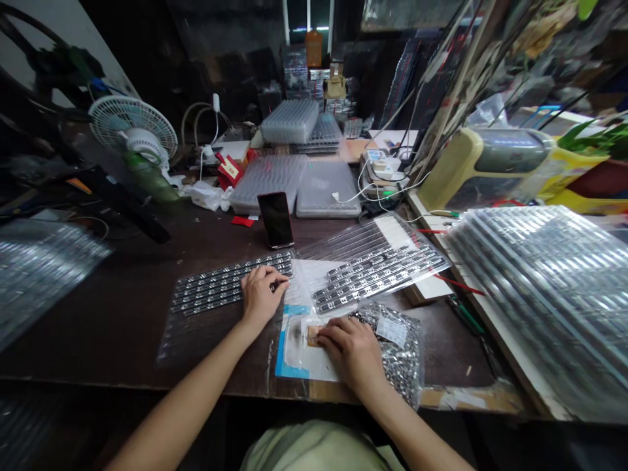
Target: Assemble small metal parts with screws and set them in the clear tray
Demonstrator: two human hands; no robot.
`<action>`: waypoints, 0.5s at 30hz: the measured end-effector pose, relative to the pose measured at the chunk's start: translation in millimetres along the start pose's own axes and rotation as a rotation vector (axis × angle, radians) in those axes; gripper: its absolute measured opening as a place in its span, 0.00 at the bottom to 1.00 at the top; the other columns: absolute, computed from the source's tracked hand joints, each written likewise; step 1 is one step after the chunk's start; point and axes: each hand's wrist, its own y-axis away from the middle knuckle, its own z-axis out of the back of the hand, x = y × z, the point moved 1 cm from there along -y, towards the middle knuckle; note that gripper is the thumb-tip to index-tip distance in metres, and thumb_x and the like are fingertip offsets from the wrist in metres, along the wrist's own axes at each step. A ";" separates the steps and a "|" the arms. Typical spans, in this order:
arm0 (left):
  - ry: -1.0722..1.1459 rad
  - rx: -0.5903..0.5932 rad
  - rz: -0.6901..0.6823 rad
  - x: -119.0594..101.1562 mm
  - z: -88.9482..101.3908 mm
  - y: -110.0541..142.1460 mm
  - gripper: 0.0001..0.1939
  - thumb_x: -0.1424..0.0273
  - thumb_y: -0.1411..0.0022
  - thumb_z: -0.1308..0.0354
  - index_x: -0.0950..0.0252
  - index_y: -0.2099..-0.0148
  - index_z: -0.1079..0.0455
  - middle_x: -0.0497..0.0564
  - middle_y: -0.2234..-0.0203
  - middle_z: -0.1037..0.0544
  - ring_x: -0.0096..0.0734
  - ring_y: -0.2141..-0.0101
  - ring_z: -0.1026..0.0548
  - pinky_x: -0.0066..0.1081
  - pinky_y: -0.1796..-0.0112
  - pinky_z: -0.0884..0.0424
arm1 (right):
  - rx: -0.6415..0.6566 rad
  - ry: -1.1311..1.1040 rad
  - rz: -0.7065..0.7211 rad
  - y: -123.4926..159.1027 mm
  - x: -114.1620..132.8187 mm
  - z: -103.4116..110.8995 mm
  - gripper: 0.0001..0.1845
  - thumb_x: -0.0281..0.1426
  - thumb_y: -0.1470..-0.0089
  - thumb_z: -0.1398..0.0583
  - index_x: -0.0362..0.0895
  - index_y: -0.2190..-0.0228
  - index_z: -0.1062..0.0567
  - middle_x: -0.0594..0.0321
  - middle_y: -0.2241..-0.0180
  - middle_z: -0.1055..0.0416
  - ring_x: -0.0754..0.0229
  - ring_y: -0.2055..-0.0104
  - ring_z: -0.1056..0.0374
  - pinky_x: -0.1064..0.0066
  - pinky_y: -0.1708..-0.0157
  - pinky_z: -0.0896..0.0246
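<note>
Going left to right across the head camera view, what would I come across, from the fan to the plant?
Fan, red packet, phone, right hand, cream-coloured machine, green plant. The left hand overlaps the phone's span, so it has no clear place.

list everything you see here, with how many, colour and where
black part strips: several, under left hand
part-filled tray: one, clear with black parts, beyond right hand
bag of small parts: one, silvery, beside right hand
small block: one, orange-brown, at right fingertips
sheet: one, blue and white, front
phone: one, black, propped mid-table
fan: one, pale, back left
tray stacks: several, clear, right, left and back
green-handled tool: one, right
plant: one, green, far right
table: one, dark brown, beneath
background clutter: too dim to count
left hand: one, on strips
right hand: one, at block
</note>
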 end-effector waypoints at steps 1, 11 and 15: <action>-0.025 0.000 -0.003 6.7 0.8 -1.2 0.03 0.66 0.45 0.38 0.58 0.67 0.24 0.50 0.64 0.25 0.41 0.60 0.30 0.43 0.56 0.40 | -0.010 0.001 -0.004 -0.5 0.5 -2.5 0.06 0.34 0.44 0.40 0.52 0.71 0.22 0.66 0.67 0.26 0.61 0.66 0.35 0.68 0.67 0.51; -0.016 0.077 -0.164 -19.6 2.7 7.7 0.05 0.68 0.41 0.42 0.57 0.65 0.25 0.50 0.64 0.24 0.39 0.60 0.30 0.44 0.53 0.44 | 0.037 0.010 -0.011 -0.5 0.0 -8.4 0.06 0.34 0.44 0.41 0.55 0.68 0.22 0.67 0.67 0.27 0.61 0.65 0.38 0.66 0.66 0.53; 0.071 0.218 -0.220 -52.9 -18.0 -0.6 0.03 0.67 0.43 0.40 0.59 0.68 0.26 0.49 0.68 0.22 0.37 0.63 0.28 0.44 0.53 0.44 | 0.034 0.100 -0.007 0.6 -1.5 -2.4 0.07 0.34 0.45 0.40 0.55 0.63 0.23 0.65 0.65 0.27 0.59 0.64 0.38 0.66 0.66 0.53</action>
